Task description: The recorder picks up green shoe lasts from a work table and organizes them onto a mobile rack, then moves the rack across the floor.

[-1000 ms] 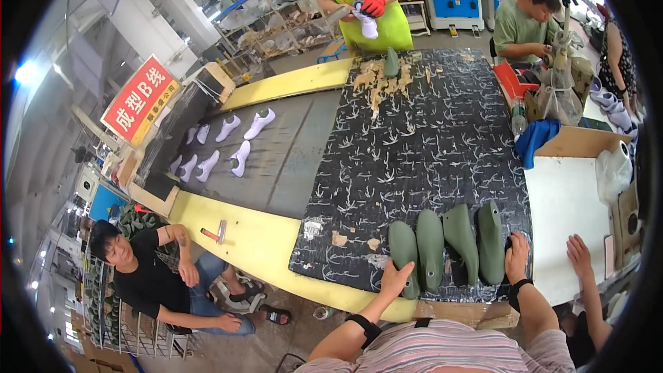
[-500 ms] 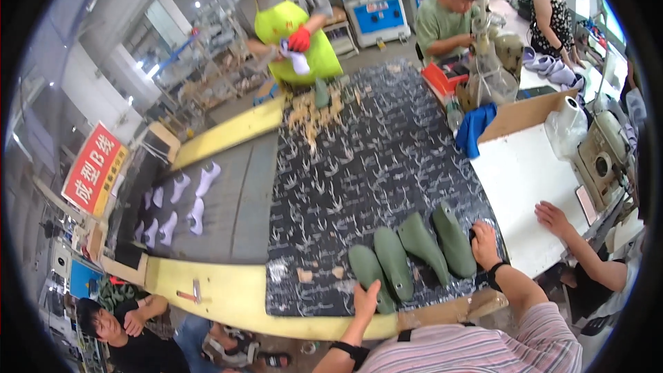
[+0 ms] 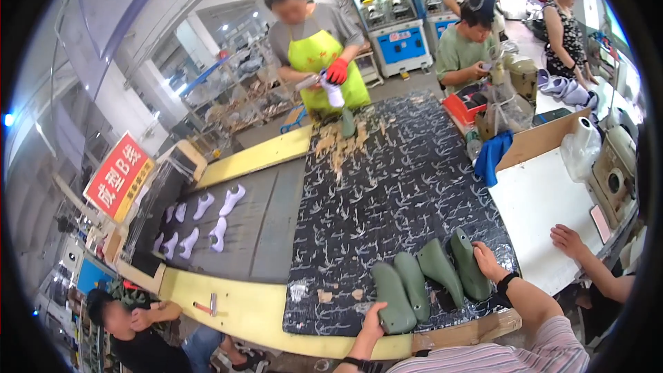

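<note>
Green shoe lasts (image 3: 412, 289), 4 total, lie in 1 row on the black patterned cover (image 3: 407, 190); left hand (image 3: 371, 321) and right hand (image 3: 489, 262) touch opposite end lasts; grip closure unclear; row appears formed, no last lifted.

Shoe factory workshop: green shoe lasts (image 3: 440, 273), lilac uppers (image 3: 233, 199) on conveyor belt (image 3: 269, 235), blue-fronted machines (image 3: 403, 47) behind.

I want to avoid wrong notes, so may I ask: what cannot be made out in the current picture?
Undersides of the four green shoe molds: head view, hidden by the molds themselves.
Most of the left forearm, behind the left hand: head view, cut off by the lower edge.
Dark things in the red box: head view, too small to name.
</note>
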Demonstrator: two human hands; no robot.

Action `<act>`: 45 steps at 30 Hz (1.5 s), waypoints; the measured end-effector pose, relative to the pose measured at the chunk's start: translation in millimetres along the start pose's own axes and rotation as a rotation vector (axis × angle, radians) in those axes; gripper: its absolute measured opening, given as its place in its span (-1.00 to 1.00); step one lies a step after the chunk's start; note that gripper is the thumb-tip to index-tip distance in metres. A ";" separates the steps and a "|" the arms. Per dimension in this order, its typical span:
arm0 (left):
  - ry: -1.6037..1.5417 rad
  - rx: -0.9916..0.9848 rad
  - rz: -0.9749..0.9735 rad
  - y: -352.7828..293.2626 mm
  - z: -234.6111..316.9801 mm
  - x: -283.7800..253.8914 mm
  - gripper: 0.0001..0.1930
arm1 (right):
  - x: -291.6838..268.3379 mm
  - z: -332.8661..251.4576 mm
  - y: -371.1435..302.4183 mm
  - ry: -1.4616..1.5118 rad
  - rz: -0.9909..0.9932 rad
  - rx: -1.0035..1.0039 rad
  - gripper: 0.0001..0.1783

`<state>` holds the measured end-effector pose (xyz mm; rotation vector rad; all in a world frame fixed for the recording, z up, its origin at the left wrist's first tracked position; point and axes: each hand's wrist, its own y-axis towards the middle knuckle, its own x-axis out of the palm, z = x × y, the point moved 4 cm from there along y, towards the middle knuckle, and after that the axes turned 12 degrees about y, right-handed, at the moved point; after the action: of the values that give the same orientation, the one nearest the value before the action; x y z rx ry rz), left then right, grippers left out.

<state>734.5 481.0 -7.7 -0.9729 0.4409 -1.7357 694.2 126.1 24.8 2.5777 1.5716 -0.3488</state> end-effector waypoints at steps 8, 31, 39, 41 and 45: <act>0.015 0.044 -0.197 17.5 26.7 69.0 -0.55 | 36.1 -44.9 15.4 -0.181 -0.442 0.209 -0.22; -0.198 -0.107 -0.021 23.5 -24.2 37.7 -0.50 | 39.6 -18.5 -7.1 0.780 -0.381 0.701 -0.36; -0.120 -0.129 -0.125 38.6 -3.9 33.1 -0.54 | 53.4 -42.4 18.7 0.731 -0.516 0.650 -0.38; -0.096 -0.151 -0.149 39.4 8.5 42.1 -0.54 | 54.4 -28.2 28.0 0.674 -0.571 0.650 -0.38; -0.028 -0.241 -0.197 23.8 22.2 46.7 -0.52 | 54.6 -36.7 22.6 0.707 -0.593 0.699 -0.38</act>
<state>760.8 432.9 7.6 -1.2461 0.5611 -1.8718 743.5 170.3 46.1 2.8010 2.9342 0.0094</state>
